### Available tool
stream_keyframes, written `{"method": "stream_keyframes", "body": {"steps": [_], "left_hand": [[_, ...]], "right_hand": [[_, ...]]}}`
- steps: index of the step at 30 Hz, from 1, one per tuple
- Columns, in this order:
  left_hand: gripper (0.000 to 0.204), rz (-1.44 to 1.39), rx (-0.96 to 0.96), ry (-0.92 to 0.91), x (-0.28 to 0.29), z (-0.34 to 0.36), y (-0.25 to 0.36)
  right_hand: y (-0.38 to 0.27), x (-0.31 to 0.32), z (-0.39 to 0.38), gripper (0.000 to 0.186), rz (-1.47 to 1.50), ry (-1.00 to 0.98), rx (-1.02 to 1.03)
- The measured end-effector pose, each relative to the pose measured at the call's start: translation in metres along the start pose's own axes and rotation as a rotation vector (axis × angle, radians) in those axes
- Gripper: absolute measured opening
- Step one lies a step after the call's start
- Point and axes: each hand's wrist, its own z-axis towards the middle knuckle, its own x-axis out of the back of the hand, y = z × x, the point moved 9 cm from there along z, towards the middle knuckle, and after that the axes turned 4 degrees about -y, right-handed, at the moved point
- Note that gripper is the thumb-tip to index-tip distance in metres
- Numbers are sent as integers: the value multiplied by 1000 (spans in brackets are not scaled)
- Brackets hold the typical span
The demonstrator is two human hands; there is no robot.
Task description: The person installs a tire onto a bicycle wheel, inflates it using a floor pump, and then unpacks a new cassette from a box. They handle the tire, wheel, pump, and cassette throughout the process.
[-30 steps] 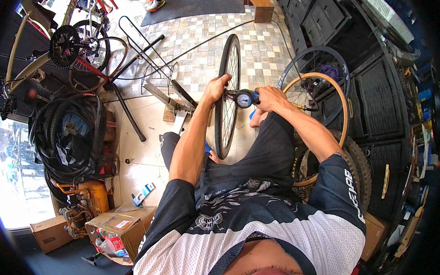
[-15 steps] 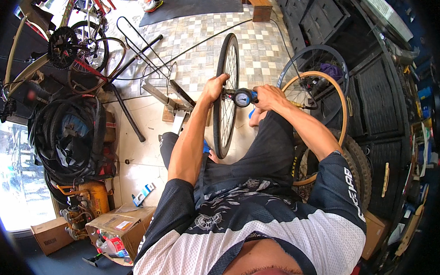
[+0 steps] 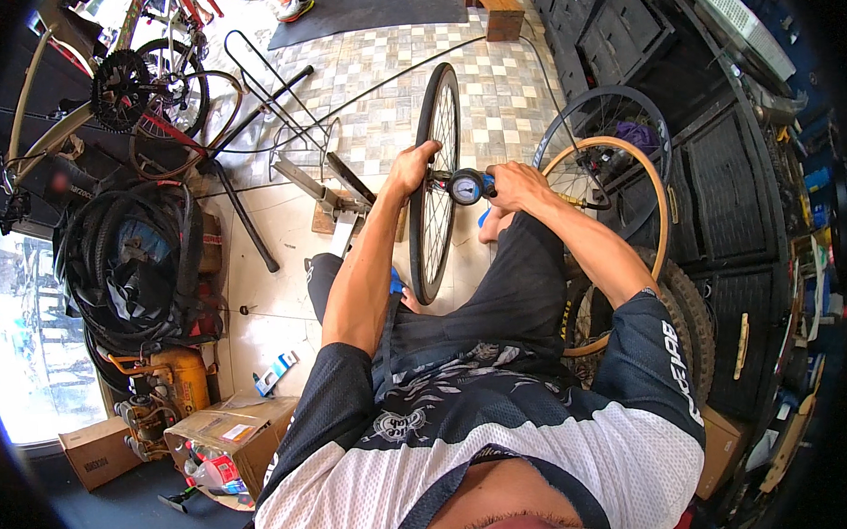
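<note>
Fingers curl closed, left hand on wheel, right hand on inflator, and a carton holds bottles.

Two hands, one held wheel, one gauge, one wooden stool, one white basket, one yellow tank

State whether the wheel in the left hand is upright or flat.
Roughly upright: from above, the wheel shows as a narrow oval, left hand holding it.
</note>
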Motion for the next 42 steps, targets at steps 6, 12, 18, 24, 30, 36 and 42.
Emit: {"method": "stream_keyframes", "body": {"steps": [6, 12, 18, 24, 30, 36, 42], "left_hand": [[59, -75, 62, 22, -2, 0, -4], [59, -51, 51, 13, 0, 2, -7], [49, 40, -19, -1, -1, 1, -1], [43, 121, -88, -18, -1, 0, 4], [43, 116, -76, -10, 0, 0, 4], [45, 94, -53, -9, -1, 1, 3], [49, 39, -20, -1, 0, 1, 0]], "right_hand": [[2, -2, 1, 33, -15, -9, -7], [0, 0, 0, 34, -8, -9, -5], [-1, 1, 0, 36, -16, -16, -3], [-2, 1, 0, 37, -21, -12, -7], [0, -1, 3, 37, -20, -11, -12], [1, 0, 1, 37, -14, 10, -1], [0, 1, 1, 37, -9, -4, -7]]}}
